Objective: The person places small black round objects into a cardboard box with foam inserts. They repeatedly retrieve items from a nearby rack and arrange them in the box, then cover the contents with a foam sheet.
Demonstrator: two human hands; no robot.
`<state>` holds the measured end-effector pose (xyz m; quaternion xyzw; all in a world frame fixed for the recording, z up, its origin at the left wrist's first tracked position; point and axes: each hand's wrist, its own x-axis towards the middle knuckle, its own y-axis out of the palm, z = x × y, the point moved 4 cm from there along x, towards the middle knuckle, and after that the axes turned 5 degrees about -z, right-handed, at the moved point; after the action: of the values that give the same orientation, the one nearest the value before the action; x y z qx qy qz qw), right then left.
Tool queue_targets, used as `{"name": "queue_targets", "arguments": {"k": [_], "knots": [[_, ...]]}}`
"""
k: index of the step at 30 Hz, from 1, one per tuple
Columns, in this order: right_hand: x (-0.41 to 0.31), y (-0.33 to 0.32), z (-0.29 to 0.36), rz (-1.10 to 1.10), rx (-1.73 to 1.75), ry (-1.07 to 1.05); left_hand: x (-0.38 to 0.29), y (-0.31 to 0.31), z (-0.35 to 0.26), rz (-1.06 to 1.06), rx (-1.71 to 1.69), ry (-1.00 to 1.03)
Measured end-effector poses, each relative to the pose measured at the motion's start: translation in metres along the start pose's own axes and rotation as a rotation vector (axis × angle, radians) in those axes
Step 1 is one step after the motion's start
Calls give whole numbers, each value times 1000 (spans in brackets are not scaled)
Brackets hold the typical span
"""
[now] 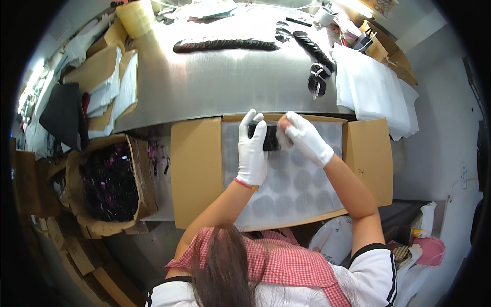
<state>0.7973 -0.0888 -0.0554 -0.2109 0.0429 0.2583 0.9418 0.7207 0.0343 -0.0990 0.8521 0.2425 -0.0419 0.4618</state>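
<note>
My left hand [253,151], in a white glove, grips a short stack of glossy black round pieces [271,136] above an open cardboard box [197,172]. Against the right end of the stack is my right hand [305,136], also gloved, with bare fingertips showing and a blurred, translucent wad between them; what the wad is, I cannot tell. Beneath both hands, a translucent sheet [282,203] covers rows of round dark shapes inside the box. A long row of black discs [226,45] lies on the metal table, and another row [314,50] curves at its right.
The metal table [230,84] spans the far side. White foam sheets [372,84] overhang its right edge, and padded sheets [126,84] stand at left. A carton of dark shiny scraps [109,184] sits left of the box. A yellow tape stack [135,17] stands at the back left.
</note>
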Motion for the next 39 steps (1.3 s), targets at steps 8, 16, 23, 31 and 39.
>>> {"name": "queue_targets", "arguments": {"k": [8,16,23,31,39], "knots": [[-72,40,-46,382,80,412,-74,-63,-2,149,473,-306],[0,77,-33,-64,-379,-162,-66,-87,-8,17,216,-614],[-21,-7,-81,-506,-710,-214,-58,-82,-8,-48,51,-559],[-59,-95,-132,-729,-620,8,-37,-72,1,-181,34,-490],[-75,-130,-134,-838,-870,1,-16,-36,35,-51,59,-536]]}}
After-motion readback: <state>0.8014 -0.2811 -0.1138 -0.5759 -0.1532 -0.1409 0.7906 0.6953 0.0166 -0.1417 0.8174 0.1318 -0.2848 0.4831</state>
